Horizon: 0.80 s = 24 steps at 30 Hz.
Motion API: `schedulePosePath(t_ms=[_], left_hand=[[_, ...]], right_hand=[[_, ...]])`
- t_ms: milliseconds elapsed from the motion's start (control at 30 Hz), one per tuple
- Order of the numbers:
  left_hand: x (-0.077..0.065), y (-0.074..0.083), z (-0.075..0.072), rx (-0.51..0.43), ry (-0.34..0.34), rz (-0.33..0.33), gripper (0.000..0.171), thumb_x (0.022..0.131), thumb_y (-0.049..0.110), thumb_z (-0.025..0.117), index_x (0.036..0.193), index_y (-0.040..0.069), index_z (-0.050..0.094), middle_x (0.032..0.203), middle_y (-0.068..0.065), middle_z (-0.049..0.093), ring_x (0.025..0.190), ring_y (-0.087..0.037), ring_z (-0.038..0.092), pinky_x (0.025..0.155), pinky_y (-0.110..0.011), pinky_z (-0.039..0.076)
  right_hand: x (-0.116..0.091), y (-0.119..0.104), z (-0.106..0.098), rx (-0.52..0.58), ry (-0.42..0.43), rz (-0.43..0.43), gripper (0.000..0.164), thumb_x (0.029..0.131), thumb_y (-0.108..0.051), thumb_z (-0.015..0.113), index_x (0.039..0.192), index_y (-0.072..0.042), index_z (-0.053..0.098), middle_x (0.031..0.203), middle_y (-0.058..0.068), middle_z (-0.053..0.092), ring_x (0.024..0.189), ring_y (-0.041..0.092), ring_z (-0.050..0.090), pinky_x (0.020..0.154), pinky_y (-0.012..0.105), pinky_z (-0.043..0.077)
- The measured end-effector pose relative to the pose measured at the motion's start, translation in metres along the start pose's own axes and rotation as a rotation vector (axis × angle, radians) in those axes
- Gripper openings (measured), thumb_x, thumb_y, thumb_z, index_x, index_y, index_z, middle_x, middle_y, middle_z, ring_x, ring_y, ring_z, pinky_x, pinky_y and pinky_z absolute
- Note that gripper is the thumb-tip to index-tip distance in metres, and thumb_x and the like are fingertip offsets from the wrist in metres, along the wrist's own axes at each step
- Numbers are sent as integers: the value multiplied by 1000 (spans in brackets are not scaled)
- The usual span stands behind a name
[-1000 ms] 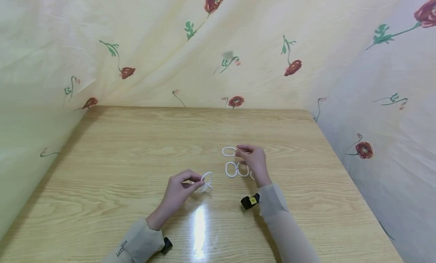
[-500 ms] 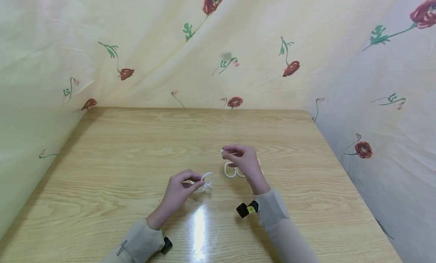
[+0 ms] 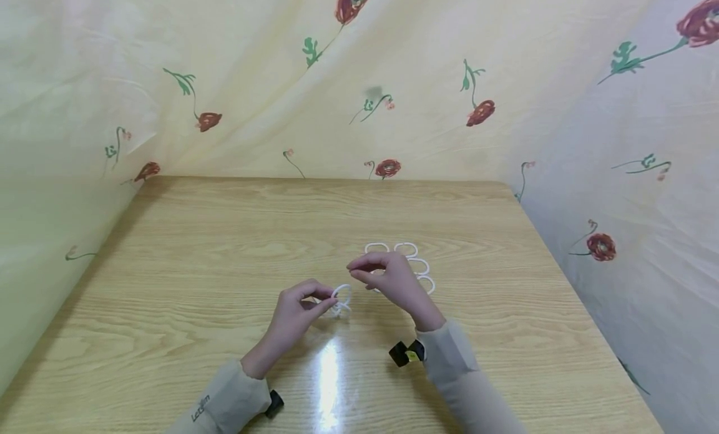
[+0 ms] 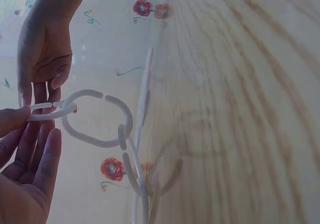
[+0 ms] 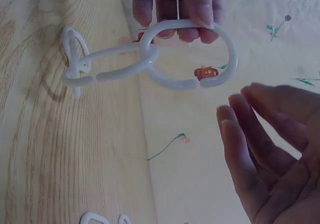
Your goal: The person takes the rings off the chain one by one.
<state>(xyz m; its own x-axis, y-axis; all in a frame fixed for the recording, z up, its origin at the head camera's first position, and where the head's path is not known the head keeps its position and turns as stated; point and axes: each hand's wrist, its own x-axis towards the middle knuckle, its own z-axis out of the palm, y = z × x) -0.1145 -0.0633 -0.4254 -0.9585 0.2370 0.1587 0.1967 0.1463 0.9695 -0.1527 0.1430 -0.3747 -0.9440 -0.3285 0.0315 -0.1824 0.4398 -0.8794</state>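
White open-ended C-shaped plastic links are joined into a short chain. My left hand (image 3: 303, 306) pinches the top link (image 5: 232, 52) between thumb and fingers, just above the table. From it hang more links, the lower ones reaching down toward the tabletop in the left wrist view, where a middle link (image 4: 131, 119) shows its small gap. My right hand (image 3: 390, 281) hovers to the right of the chain, fingers loosely bent and apart, with nothing between them. Several loose white links (image 3: 415, 248) lie on the table behind and beside it; some are partly covered by this hand.
The wood-grain table (image 3: 196, 253) extends left, right and behind the hands. A flowered cloth (image 3: 253, 109) hangs along its back and both sides. Black wrist cameras (image 3: 399, 354) sit at the cuffs.
My right hand has moved left and nearer to the chain, away from the back row of loose links, uncovering several of them. The left hand has stayed in place with its link.
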Motion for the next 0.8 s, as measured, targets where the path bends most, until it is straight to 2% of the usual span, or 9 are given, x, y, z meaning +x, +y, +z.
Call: schedulePosePath(t_ms=[233, 433, 633, 700, 800], left_hand=[[0, -2, 0, 13, -8, 10, 16, 86, 10, 72, 96, -2, 70, 91, -14, 70, 83, -2, 62, 70, -20, 59], [1, -3, 0, 24, -9, -5, 12, 86, 12, 72, 95, 3, 72, 91, -13, 71, 84, -4, 63, 71, -18, 58], [1, -5, 2, 12, -26, 6, 13, 87, 11, 71, 96, 2, 71, 92, -14, 70, 86, -3, 62, 73, -19, 58], [0, -5, 3, -1, -43, 15, 15, 88, 10, 70, 98, 0, 70, 95, -15, 69, 88, -7, 64, 74, -19, 58], [-1, -5, 3, -18, -75, 33, 18, 88, 8, 69, 103, -3, 68, 101, -17, 67, 91, -20, 68, 77, -22, 60]], right_hand=[[-5, 0, 0, -144, -66, -201, 10, 89, -13, 70, 96, -9, 76, 92, 4, 75, 81, 8, 66, 60, 24, 56], [-6, 0, 2, -264, -101, -321, 10, 87, -13, 72, 95, -10, 75, 90, 0, 73, 84, 9, 67, 68, 25, 58], [-10, -8, 5, -399, -90, -367, 5, 86, -14, 73, 91, -13, 75, 86, -4, 71, 80, 5, 66, 72, 25, 57], [-11, -9, 5, -438, -81, -370, 4, 86, -14, 73, 90, -13, 75, 85, -5, 71, 79, 4, 66, 71, 25, 57], [-12, -10, 5, -472, -69, -381, 4, 87, -15, 72, 89, -13, 74, 84, -5, 70, 79, 4, 66, 71, 25, 57]])
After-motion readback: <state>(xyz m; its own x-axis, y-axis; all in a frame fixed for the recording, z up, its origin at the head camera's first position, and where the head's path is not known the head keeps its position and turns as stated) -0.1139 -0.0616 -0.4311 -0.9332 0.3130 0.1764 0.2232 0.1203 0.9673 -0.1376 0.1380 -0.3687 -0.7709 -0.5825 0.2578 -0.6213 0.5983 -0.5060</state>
